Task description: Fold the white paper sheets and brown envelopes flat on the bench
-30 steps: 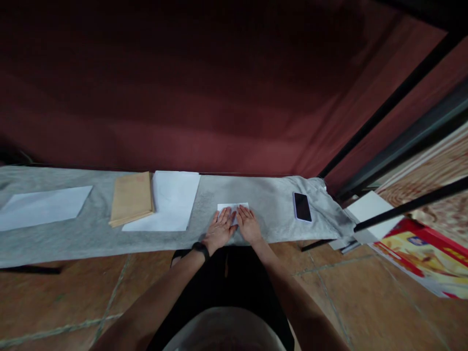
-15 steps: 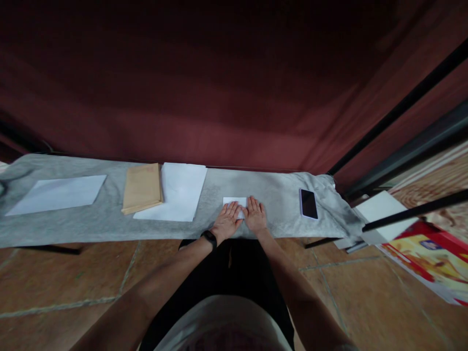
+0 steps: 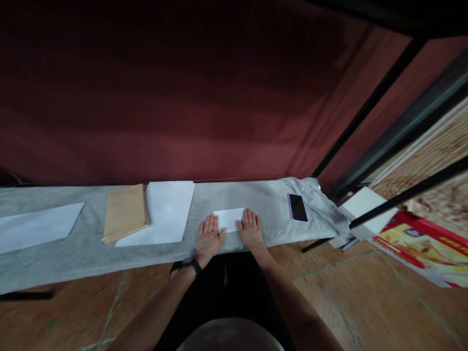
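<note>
Fingers (image 3: pixel 211 223) lie flat, thumbs apart. Left hand (image 3: pixel 208 240) touches the small rectangular white paper (image 3: pixel 230 219) at nine o'clock, right hand (image 3: pixel 251 234) at three.

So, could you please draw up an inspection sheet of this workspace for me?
Surface: grey cloth over a narrow table, rumpled at the right end.
Job's things: small white paper, lying flat between the hands.
Clutter: brown paper stack partly overlapping white sheets; another white sheet at far left; phone on the right.
Hands: left hand flat at the paper's left end, black wristband on its wrist; right hand flat at the right end.
Cables: nothing clearly seen.
Surroundings: dark red backdrop behind; tiled floor below; red-and-yellow box at right.
</note>
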The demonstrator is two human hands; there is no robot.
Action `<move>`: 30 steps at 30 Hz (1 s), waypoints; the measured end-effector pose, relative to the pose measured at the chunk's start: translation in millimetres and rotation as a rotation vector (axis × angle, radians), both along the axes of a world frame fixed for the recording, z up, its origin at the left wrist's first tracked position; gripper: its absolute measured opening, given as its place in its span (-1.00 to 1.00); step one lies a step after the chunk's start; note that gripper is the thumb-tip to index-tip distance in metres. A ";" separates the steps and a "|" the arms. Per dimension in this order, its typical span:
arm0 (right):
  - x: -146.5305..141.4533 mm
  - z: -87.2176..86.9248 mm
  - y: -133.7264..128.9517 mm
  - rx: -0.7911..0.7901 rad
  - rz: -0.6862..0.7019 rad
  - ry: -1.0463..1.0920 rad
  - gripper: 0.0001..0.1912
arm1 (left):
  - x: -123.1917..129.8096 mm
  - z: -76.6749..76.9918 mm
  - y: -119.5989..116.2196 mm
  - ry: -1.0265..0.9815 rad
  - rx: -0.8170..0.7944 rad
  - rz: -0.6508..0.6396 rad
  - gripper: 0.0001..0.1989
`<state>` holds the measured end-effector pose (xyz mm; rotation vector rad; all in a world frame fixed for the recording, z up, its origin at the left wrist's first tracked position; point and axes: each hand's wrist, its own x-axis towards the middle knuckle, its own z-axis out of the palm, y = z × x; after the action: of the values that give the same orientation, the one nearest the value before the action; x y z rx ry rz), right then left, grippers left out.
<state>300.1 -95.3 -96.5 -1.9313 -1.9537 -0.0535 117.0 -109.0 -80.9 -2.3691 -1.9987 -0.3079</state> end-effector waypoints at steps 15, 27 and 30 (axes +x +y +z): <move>-3.1 49.0 26.0 -0.308 -0.208 0.209 -0.73 | -3.1 -2.7 1.7 -0.065 0.094 -0.031 -0.34; 6.4 42.1 17.1 -0.307 -0.172 0.270 -0.79 | -5.6 -6.7 4.0 -0.066 0.100 -0.076 -0.33; 8.6 40.0 15.3 -0.293 -0.172 0.268 -0.80 | -4.4 -5.3 1.7 -0.075 0.105 -0.071 -0.36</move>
<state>308.8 -80.0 -56.5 -2.1553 -1.6908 0.4451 112.5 -107.3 -86.2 -2.4018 -1.8805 -0.4983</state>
